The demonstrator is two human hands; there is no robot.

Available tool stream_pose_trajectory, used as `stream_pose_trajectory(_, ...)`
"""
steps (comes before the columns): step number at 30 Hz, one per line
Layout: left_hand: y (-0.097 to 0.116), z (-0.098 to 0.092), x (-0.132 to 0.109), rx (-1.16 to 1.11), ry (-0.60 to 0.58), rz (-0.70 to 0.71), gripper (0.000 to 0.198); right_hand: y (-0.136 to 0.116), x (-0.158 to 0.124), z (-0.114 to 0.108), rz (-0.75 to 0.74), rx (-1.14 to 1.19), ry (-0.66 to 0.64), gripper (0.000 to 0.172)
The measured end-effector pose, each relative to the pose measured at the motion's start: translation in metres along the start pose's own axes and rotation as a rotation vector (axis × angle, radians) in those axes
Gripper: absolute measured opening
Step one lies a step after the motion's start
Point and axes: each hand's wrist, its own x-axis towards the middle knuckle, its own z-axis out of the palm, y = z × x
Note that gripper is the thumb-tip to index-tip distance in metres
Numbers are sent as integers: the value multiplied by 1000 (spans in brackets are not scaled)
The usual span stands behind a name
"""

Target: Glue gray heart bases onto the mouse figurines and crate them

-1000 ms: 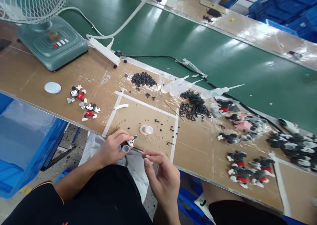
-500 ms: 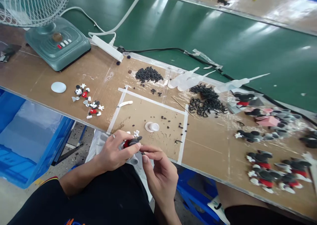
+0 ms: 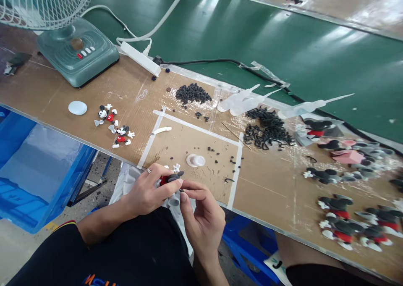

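My left hand (image 3: 147,192) is closed around a small mouse figure (image 3: 173,177) with black ears, a red body and a white hand, held over the table's front edge. Close beside it, my right hand (image 3: 204,214) pinches a small dark piece (image 3: 181,190) between thumb and fingertips against the figure; its shape is mostly hidden. Just beyond the hands, a small clear cup (image 3: 195,160) stands inside a white tape outline (image 3: 201,128). Tiny black bits (image 3: 216,161) and a curved black strip (image 3: 229,180) lie to its right.
Two finished-looking figures (image 3: 121,135) and a white oval (image 3: 77,108) lie left, near a fan (image 3: 78,53). Black pellets (image 3: 192,93), black curved strips (image 3: 266,128) and clear droppers (image 3: 302,108) lie at the back. More figures (image 3: 341,231) are at right; a blue bin (image 3: 40,181) is lower left.
The view has shifted slightly, so the table items appear a little farther right. Both hands keep nearly the same hold on the figure and small piece.
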Motion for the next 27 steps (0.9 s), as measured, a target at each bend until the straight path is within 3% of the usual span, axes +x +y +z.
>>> stream_pose_trajectory(14, -2, 5, -3, 5, 18, -14, 19, -1, 2, 3, -5, -76, 2, 10)
stream_pose_trajectory(20, -4, 6, -4, 17, 18, -1, 18, -9, 8, 3, -53, -212, -10, 10)
stream_pose_trajectory(27, -6, -1, -1, 37, -70, 66, 17, -15, 15, -9, -101, -312, -169, 11)
